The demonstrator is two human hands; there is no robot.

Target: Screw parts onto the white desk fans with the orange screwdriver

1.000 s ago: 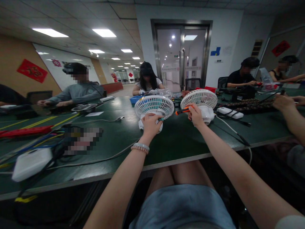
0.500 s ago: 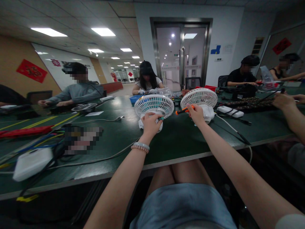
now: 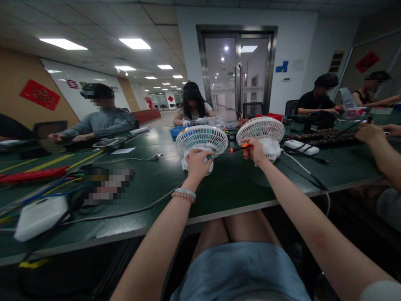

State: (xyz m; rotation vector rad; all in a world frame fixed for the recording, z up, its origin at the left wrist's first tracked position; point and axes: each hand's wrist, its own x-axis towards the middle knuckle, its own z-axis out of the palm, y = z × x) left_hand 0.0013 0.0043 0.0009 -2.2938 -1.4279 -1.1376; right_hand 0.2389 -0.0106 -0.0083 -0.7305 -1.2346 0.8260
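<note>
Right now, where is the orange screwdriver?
In the head view, the orange screwdriver is in the right hand, between the two white fans on the green table.

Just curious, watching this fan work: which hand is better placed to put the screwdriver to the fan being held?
Probably the right hand: it already holds the orange screwdriver, tip pointing toward the near fan. The left hand is busy gripping that fan's base.

Long green table [image 3: 238, 184]; glass double door [image 3: 237, 73] in white wall; ceiling light panels [image 3: 134, 43] lit; red wall hanging [image 3: 39, 94].
</note>
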